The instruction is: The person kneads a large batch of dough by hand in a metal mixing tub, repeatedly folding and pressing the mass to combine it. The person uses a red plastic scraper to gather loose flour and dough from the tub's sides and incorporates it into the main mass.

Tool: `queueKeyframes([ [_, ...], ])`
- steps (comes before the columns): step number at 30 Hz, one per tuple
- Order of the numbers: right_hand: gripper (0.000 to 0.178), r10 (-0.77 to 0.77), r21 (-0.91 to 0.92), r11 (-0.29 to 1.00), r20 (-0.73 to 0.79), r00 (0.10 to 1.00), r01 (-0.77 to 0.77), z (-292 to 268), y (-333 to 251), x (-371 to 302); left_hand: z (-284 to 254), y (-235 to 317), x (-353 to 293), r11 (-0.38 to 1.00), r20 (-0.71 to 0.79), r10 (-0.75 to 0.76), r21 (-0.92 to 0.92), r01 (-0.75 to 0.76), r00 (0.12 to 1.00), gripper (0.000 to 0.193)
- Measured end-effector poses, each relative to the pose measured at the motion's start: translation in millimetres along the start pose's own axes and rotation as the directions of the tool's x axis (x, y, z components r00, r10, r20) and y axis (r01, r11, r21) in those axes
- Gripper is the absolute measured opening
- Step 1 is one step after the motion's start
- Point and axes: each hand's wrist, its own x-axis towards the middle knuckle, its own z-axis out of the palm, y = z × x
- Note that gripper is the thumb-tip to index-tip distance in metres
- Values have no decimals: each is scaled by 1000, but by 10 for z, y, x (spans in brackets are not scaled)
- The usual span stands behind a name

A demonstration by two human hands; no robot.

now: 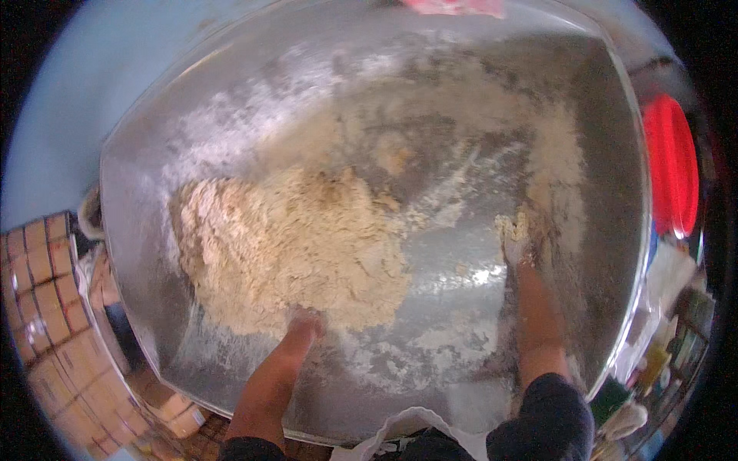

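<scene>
A large metal trough (453,257) holds a broad mass of pale dough (307,246) in its left half, its metal streaked with residue. The left hand (307,323) meets the dough's near edge, its grip impossible to tell; the right hand (516,244), dough-coated, has fingers apart near the right wall.

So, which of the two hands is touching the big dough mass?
The left hand, at the near edge of the dough mass. The right hand, itself smeared with dough, is apart from it, farther right.
</scene>
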Motion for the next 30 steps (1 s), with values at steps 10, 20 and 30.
queueKeyframes([
  [10, 58, -516, -523, 436, 522, 680, 732, 2858, -891, -1501, -435, 60, -301, 979, -111, -29, -204, 6, 993, 48],
  [20, 67, -490, -840, 541, -273, 828, 43, 2975, -1886, 265, -672, 17, -374, 837, -176, -57, -545, -49, 983, 55],
  [30, 59, 193, -230, 973, 777, 599, -16, 2241, -1441, -2036, -407, -129, 88, 964, -782, 93, -83, -251, 616, 44],
])
